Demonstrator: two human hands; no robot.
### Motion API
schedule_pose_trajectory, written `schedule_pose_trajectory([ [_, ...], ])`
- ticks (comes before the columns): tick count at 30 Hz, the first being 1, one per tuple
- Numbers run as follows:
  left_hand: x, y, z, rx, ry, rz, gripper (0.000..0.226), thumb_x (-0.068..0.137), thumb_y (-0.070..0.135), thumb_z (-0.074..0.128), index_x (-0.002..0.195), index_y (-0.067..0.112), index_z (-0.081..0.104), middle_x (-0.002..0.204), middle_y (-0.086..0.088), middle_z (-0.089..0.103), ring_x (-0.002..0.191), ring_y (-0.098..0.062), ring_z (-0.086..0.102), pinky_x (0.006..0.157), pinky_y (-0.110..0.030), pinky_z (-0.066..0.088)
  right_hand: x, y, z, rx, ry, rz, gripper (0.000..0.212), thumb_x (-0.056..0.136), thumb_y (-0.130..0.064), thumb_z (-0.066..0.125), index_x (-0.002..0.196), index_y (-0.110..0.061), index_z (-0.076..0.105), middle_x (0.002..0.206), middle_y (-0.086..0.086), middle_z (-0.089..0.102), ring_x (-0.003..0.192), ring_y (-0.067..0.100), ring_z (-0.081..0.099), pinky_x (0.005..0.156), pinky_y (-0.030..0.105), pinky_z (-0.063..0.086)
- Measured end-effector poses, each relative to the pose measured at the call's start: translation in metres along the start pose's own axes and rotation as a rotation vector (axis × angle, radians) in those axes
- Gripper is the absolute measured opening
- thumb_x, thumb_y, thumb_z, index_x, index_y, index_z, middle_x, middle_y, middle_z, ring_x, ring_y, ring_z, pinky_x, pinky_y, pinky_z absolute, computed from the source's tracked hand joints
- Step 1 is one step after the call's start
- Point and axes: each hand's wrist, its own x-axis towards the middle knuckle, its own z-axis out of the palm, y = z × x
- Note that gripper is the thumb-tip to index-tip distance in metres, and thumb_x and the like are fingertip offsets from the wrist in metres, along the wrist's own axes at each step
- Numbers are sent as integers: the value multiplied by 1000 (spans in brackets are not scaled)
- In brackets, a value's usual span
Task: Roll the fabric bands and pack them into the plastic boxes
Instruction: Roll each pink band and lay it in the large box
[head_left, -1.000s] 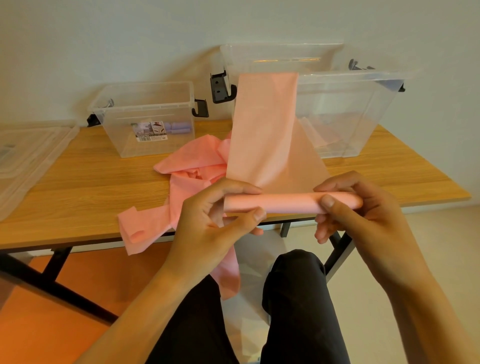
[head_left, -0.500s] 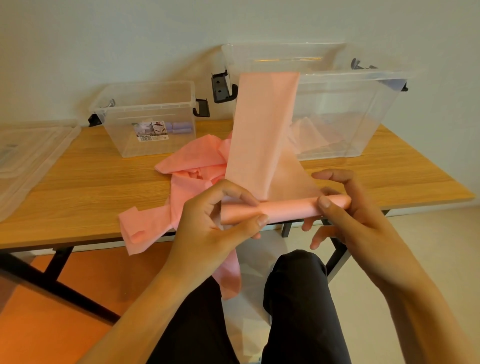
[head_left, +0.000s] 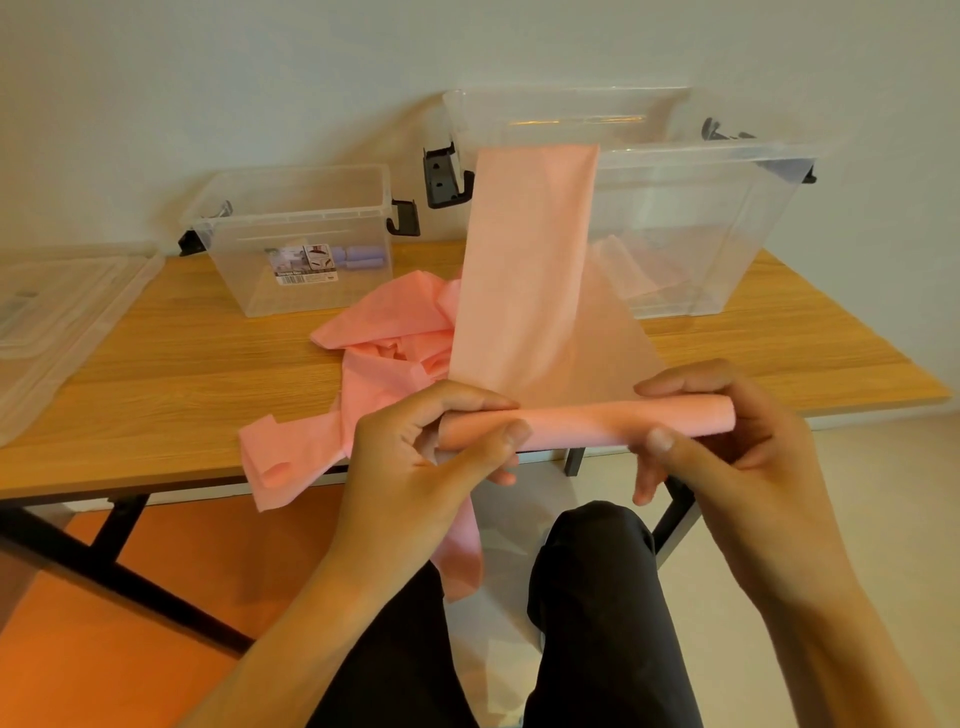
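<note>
While left hand (head_left: 415, 467) and right hand (head_left: 727, 457) pinch the band roll (head_left: 587, 423) off the desk (head_left: 182, 389) front edge, right fingers (head_left: 675, 382) now curl over it again.

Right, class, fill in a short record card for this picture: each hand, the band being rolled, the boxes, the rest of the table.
left hand: grips the pink roll's left end
right hand: grips its right end
pink roll: partly rolled, held level before the table edge
free tail: runs up to the large box's front rim
large box: lidless, back right
small box: lidless, back left, purple rolls inside
loose pink bands: heaped on the table, some hanging over its front edge
</note>
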Motion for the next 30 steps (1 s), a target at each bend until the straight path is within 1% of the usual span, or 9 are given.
schedule_pose_trajectory([
  [1, 0, 1, -1, -5, -6, 5, 17, 80, 10, 74, 97, 8, 75, 84, -3, 75, 68, -24, 73, 62, -27, 59, 0, -1, -1, 13, -14, 16, 28, 75, -27, 85, 98, -17, 73, 79, 10, 68, 59, 29, 64, 57, 30, 57],
  [3, 0, 4, -2, -27, -45, 8, 23, 79, 8, 74, 102, 11, 74, 90, -4, 75, 73, -23, 73, 61, -25, 59, 1, -3, -2, 11, 2, 30, 22, 73, -22, 80, 92, -13, 73, 76, 14, 68, 57, 30, 64, 56, 31, 57],
  [7, 4, 7, -3, 1, -117, 24, 27, 80, 6, 74, 107, 11, 73, 96, 1, 74, 81, -22, 73, 60, -26, 59, 7, -5, -3, -40, 56, 4, 26, 79, -28, 70, 82, -3, 67, 62, 12, 65, 49, 25, 60, 55, 27, 53],
  [12, 7, 9, -4, -3, -89, 2, 26, 80, 14, 71, 106, 9, 72, 95, 3, 73, 78, -22, 73, 58, -26, 58, 11, -3, 0, 0, 6, 63, 28, 82, -26, 69, 98, -2, 68, 79, 18, 69, 59, 30, 66, 56, 32, 58],
  [14, 6, 9, -5, -12, -100, -13, 26, 81, 15, 71, 107, 9, 71, 98, 3, 71, 81, -24, 74, 58, -27, 59, 10, 0, 0, 43, 15, 105, 32, 80, -28, 71, 98, -1, 68, 82, 21, 68, 61, 30, 66, 56, 32, 58],
  [21, 5, 2, -8, -10, -144, -35, 29, 80, 4, 74, 108, 10, 71, 99, -1, 72, 84, -25, 71, 60, -30, 59, 9, 0, -1, 28, 70, 167, 38, 79, -37, 68, 85, 0, 66, 62, 19, 64, 48, 26, 58, 53, 27, 53],
  [24, 6, -1, -8, -1, -133, -29, 24, 81, 7, 73, 105, 9, 71, 97, -4, 73, 88, -27, 72, 59, -30, 59, 8, -1, -2, 16, 41, 146, 31, 80, -37, 68, 89, -8, 69, 72, 17, 68, 53, 29, 62, 55, 29, 55],
  [26, 5, -1, -8, 13, -130, -26, 23, 82, 9, 72, 105, 8, 70, 97, -3, 74, 86, -25, 72, 59, -30, 59, 7, -2, -2, 28, 22, 123, 27, 77, -33, 72, 95, -13, 70, 83, 11, 70, 60, 31, 66, 54, 31, 56],
  [30, 5, 1, -7, 39, -110, -42, 24, 83, 15, 70, 106, 7, 69, 95, -2, 73, 79, -21, 73, 58, -29, 59, 6, -2, -3, 1, 19, 109, 28, 72, -19, 76, 97, -8, 69, 85, 11, 71, 60, 30, 67, 52, 30, 56],
])
